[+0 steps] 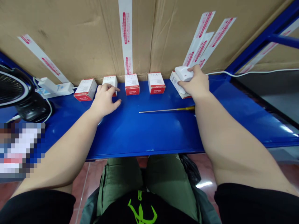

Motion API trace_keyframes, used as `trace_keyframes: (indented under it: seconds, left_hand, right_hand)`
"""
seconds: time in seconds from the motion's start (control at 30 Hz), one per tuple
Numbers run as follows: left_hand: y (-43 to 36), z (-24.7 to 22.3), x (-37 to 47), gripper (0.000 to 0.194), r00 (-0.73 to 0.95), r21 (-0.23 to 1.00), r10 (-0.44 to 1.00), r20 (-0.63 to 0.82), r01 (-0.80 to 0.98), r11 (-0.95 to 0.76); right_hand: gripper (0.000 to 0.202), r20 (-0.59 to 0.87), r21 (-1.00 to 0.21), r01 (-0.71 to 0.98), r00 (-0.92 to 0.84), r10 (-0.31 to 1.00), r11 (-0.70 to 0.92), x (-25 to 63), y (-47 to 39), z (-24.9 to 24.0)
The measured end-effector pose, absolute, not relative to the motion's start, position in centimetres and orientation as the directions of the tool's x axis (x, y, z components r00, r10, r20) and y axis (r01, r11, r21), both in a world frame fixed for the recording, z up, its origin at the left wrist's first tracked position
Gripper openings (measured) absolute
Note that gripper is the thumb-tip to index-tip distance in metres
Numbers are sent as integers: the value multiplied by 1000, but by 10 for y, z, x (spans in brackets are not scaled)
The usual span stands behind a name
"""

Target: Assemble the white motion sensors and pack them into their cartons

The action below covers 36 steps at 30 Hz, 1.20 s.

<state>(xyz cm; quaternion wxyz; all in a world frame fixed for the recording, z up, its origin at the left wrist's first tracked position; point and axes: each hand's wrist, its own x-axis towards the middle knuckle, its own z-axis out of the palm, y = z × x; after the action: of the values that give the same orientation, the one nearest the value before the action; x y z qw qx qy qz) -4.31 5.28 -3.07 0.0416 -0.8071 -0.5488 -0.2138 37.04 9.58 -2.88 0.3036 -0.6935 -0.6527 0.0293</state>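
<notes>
My right hand [198, 81] grips a white plastic detector [184, 73], thumb on the near side and fingers over the top. The detector is at a white and red carton [175, 82] lying at the back right; whether it rests on it I cannot tell. My left hand [106, 99] is open, thumb spread away, with its fingers over a small white and red box [110, 81] and partly hiding it. Similar boxes marked DETECTOR stand in the row: one at the left [85, 89], one in the middle [132, 84] and another to its right [156, 83].
A screwdriver [163, 110] with a yellow handle lies across the blue table [149, 133]. At the left are a black fan [16, 90] and a power strip [58, 89] with a white plug. Cardboard [81, 37] lines the back. A white cable [252, 74] runs along the right.
</notes>
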Motion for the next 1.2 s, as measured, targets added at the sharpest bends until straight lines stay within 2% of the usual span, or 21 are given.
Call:
trace_keyframes:
  seconds: [0.07, 0.1, 0.17, 0.23, 0.33, 0.43, 0.53, 0.67, 0.8, 0.9, 0.97, 1.0, 1.03, 1.07, 1.13, 1.2]
  left_hand:
    - [53, -30, -43, 42, 304, 177, 862, 405, 899, -400]
    - [52, -30, -42, 41, 305, 182, 859, 412, 896, -405]
    - [51, -29, -41, 39, 311, 196, 849, 427, 885, -423]
    - [50, -26, -40, 36, 321, 216, 833, 451, 866, -451]
    - [46, -22, -38, 39, 362, 270, 779, 511, 793, -546]
    - [42, -19, -35, 60, 428, 378, 734, 528, 655, -654]
    - [37, -19, -33, 83, 505, 444, 720, 476, 568, -693]
    - [35, -21, -31, 90, 580, 445, 686, 439, 523, -727]
    - [39, -23, -31, 81, 639, 443, 643, 422, 473, -762]
    - [42, -21, -32, 70, 679, 449, 613, 405, 436, -780]
    - [43, -19, -34, 67, 681, 450, 605, 412, 426, -785]
    - [43, -17, -36, 66, 682, 451, 603, 414, 422, -787]
    - [43, -16, -37, 66, 683, 454, 604, 410, 422, -785]
    - [43, -15, -39, 65, 684, 460, 610, 401, 425, -779]
    - [44, -13, -43, 64, 677, 478, 628, 384, 437, -762]
    - [46, -12, -46, 63, 659, 487, 653, 372, 460, -742]
  right_hand:
    - [61, 366, -498, 864, 290, 884, -77, 363, 87, -18]
    - [59, 402, -509, 857, 316, 860, -77, 359, 82, -12]
    - [56, 512, -497, 868, 275, 814, 19, 349, 72, -1]
    - [56, 595, -457, 875, 167, 786, 160, 339, 62, 7]
    - [59, 565, -437, 823, -62, 822, 363, 319, 50, 8]
    - [63, 471, -473, 710, -297, 831, 522, 295, 43, -1]
    - [60, 459, -494, 567, -474, 752, 659, 277, 42, -17]
    - [54, 491, -549, 391, -564, 664, 738, 260, 48, -36]
    - [52, 478, -582, 281, -641, 601, 763, 248, 49, -42]
    - [75, 407, -623, 293, -670, 621, 725, 254, 46, -36]
    - [99, 309, -656, 384, -649, 695, 650, 268, 46, -30]
    - [105, 241, -659, 455, -627, 741, 599, 276, 46, -26]
    - [102, 158, -645, 536, -604, 781, 545, 285, 47, -22]
    - [91, 61, -614, 613, -590, 805, 497, 294, 48, -19]
    - [54, -115, -537, 711, -595, 796, 453, 307, 51, -12]
    - [23, -209, -489, 743, -609, 765, 458, 314, 52, -7]
